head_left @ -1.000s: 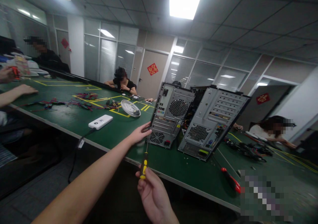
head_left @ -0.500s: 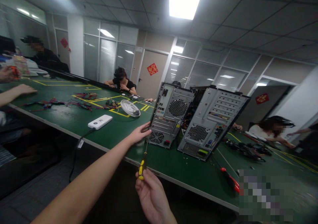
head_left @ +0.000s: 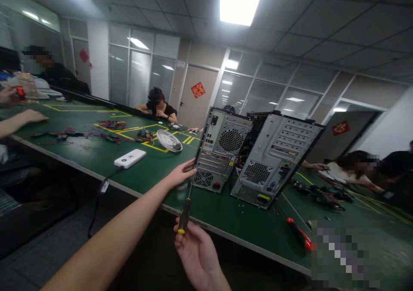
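Observation:
Two computer cases stand side by side on the green table, their rear panels facing me: a smaller one (head_left: pixel 214 157) and a larger one (head_left: pixel 271 157). My left hand (head_left: pixel 182 173), fingers spread, rests against the lower left edge of the smaller case. Below it, my right hand (head_left: pixel 196 243) pinches the handle end of a yellow-and-black screwdriver (head_left: pixel 184 215) between thumb and fingers. The shaft points up to the bottom left corner of that case; its tip is too small to make out.
A white power bank (head_left: pixel 130 158) with a black cable and a round white lattice part (head_left: pixel 169 140) lie left. Wires (head_left: pixel 74 134) spread beyond. On the right are a red screwdriver (head_left: pixel 300 235) and black cables (head_left: pixel 322 195). Several people sit around the table.
The screwdriver handle has turned in my right hand, showing more black, and my right fingers have shifted slightly. My left hand has stayed put. At right, a person's hand has reached further in.

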Demonstrator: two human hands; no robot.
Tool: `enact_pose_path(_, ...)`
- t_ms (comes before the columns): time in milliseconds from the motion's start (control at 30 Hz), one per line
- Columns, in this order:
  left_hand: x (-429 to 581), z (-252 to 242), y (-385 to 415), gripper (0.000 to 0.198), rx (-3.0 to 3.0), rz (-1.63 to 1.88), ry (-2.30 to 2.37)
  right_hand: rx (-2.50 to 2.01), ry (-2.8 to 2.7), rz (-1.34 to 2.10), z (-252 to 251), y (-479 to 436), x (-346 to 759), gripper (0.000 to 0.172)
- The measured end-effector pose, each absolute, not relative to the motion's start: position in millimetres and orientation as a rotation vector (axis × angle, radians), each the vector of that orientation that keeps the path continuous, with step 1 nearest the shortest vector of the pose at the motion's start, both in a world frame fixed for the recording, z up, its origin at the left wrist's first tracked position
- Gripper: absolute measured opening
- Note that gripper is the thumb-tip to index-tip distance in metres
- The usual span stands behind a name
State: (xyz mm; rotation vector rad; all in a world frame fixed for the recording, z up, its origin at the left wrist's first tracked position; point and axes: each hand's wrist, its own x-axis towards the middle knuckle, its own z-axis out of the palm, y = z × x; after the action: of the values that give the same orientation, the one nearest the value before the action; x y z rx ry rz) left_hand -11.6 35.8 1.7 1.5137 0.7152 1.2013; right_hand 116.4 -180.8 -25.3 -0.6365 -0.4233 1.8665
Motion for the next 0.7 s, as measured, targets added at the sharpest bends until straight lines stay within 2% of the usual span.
enact_pose_path(200, -12.3, -0.8, 38.6, 0.089, 1.514, 1.195, 0.719, -0.627, -0.423, 1.814, -26.6, -181.9, 117.2, 0.026)
enact_pose_path(433, -12.2, 0.1, 37.7, 0.086, 1.513, 1.202, 0.737, -0.662, -0.473, 1.730, -29.4, -181.4, 114.6, 0.032)
enact_pose_path(700, -12.7, 1.5, 36.0, 0.082, 1.522, 1.206, 0.713, -0.678, -0.489, 1.760, -31.3, -180.3, 114.5, 0.031)
